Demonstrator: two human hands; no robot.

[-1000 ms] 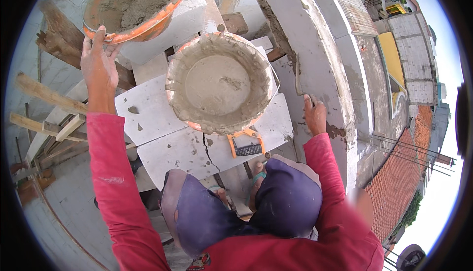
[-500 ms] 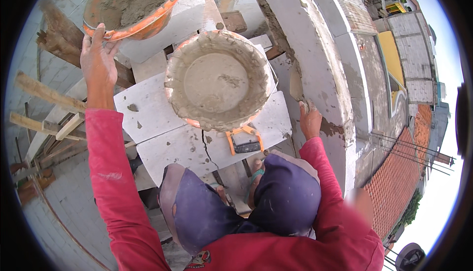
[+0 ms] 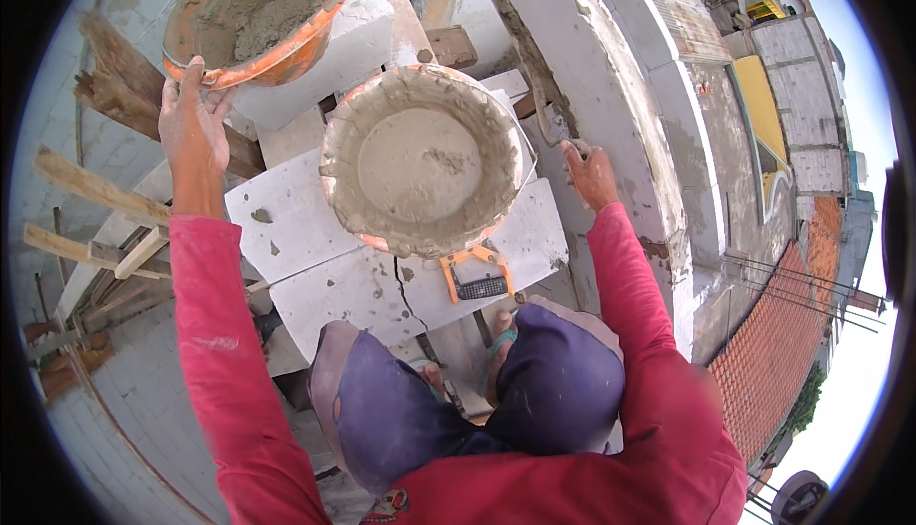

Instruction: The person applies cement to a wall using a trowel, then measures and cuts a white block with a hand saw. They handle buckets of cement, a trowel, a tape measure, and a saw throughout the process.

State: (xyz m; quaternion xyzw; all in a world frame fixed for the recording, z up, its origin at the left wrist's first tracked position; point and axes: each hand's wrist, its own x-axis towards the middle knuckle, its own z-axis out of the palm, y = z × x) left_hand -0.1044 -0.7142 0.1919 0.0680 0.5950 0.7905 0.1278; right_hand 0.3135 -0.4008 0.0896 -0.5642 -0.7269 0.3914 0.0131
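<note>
My left hand (image 3: 196,134) is at the near rim of an orange bucket (image 3: 296,69), its fingertips against the edge. Wet grey mortar lies inside that bucket, which leans at the far left. My right hand (image 3: 593,178) is closed around the handle of a trowel (image 3: 548,123). The trowel's blade shows only edge-on, beside the near face of the white block wall (image 3: 620,105). Between my hands stands a second bucket (image 3: 336,203), caked with mortar and holding a wet, smooth grey mix. An orange-handled tool with a black bristly face (image 3: 480,287) lies in front of it.
Pale blocks (image 3: 315,301) form the surface under the middle bucket, one cracked across. Rough timbers (image 3: 100,186) stick out at the left. My knees (image 3: 563,372) are bent close to the blocks. Beyond the wall are tiled roofs (image 3: 763,353).
My right hand has moved farther away along the wall, taking the trowel with it. The left hand stays at the bucket rim and has barely shifted.
</note>
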